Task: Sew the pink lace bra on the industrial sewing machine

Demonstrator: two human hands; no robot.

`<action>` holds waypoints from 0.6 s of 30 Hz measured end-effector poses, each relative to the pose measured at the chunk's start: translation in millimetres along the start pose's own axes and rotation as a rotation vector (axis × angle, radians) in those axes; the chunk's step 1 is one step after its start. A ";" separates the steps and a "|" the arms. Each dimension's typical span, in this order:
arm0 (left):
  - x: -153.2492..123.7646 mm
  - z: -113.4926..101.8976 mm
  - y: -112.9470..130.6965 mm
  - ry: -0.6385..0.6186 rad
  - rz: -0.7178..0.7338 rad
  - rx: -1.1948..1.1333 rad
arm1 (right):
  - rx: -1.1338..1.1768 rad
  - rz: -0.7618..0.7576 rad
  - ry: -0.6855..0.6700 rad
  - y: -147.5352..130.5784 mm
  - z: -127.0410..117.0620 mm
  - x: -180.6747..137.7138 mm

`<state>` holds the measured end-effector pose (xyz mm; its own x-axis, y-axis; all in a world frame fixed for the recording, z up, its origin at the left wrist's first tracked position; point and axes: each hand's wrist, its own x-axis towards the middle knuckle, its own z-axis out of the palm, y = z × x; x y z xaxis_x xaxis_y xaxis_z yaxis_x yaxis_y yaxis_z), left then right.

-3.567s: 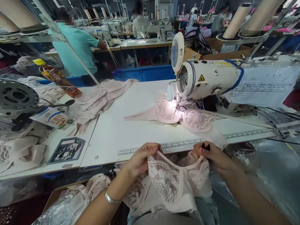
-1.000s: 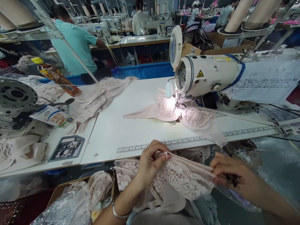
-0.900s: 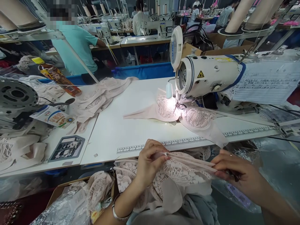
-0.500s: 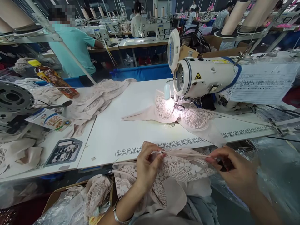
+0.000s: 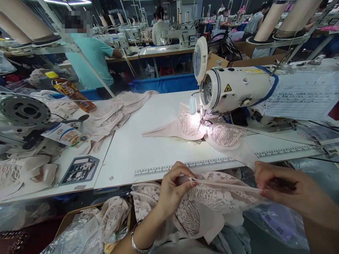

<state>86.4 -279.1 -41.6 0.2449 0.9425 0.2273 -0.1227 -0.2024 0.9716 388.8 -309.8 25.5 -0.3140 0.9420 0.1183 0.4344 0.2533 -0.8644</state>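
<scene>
While our white table [image 5: 124, 155] carries a sewing machine [image 5: 235, 86], one pale lace bra [image 5: 225, 135] lies lit beneath its head. Just off the table's front edge, we hold a second lace garment [image 5: 212, 199], the fingers of our left hand [image 5: 174, 190] and right hand [image 5: 288, 188] pinching its straight, narrow band [image 5: 227, 185].

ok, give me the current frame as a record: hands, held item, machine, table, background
left_hand: left hand, pinching garment edge
right_hand: right hand, pinching same edge farther along
held_item: pale pink lace garment, edge stretched straight between hands, below table front
machine: white sewing machine, light on
at_needle: second lace garment, lying on table
table: white table, printed ruler along front
left_side: fabric pile, tilted yellow-capped bottle
background: person in turquoise top
</scene>
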 end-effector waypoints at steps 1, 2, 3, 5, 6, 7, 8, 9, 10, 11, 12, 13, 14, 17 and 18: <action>2.7 -0.5 5.3 -0.120 -0.008 0.006 | 0.044 -0.019 -0.056 -3.2 -3.5 1.9; 5.7 0.2 11.2 -0.241 -0.003 0.032 | 0.067 -0.022 -0.103 -7.7 -4.1 4.3; 8.7 2.3 16.9 -0.348 0.019 0.071 | 0.063 -0.003 -0.135 -13.4 -1.8 7.2; 13.6 11.0 25.6 -0.487 0.098 0.151 | -0.002 0.068 -0.170 -26.4 10.3 14.1; 15.1 17.1 27.7 -0.507 0.140 0.173 | -0.046 0.098 -0.168 -32.4 18.4 17.5; 16.0 23.7 28.2 -0.500 0.168 0.177 | -0.090 0.107 -0.171 -37.2 26.6 20.4; 16.4 30.0 27.1 -0.482 0.176 0.165 | -0.127 0.099 -0.165 -40.3 33.8 22.5; 16.6 35.4 25.1 -0.455 0.170 0.140 | -0.154 0.085 -0.157 -41.4 39.2 23.5; 16.9 39.6 22.5 -0.426 0.153 0.107 | -0.172 0.071 -0.143 -40.4 42.5 23.5; 17.4 42.2 19.9 -0.401 0.128 0.072 | -0.180 0.065 -0.122 -37.7 43.6 22.4; 18.2 43.5 17.8 -0.386 0.096 0.039 | -0.179 0.066 -0.098 -33.5 42.7 20.6; 19.4 43.5 16.3 -0.374 0.064 0.014 | -0.171 0.074 -0.075 -28.4 40.5 18.3; 20.7 42.7 15.5 -0.364 0.035 -0.004 | -0.160 0.087 -0.060 -22.9 37.4 15.7; 24.0 39.4 16.0 -0.365 -0.020 -0.034 | -0.129 0.111 -0.065 -8.4 28.6 8.4; 24.7 38.9 16.5 -0.370 -0.022 -0.039 | -0.125 0.121 -0.073 -5.0 26.7 6.5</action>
<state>127.9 -269.6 -17.4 0.5784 0.7850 0.2219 -0.1480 -0.1665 0.9749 362.0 -310.8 17.5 -0.3120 0.9498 -0.0223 0.5724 0.1692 -0.8023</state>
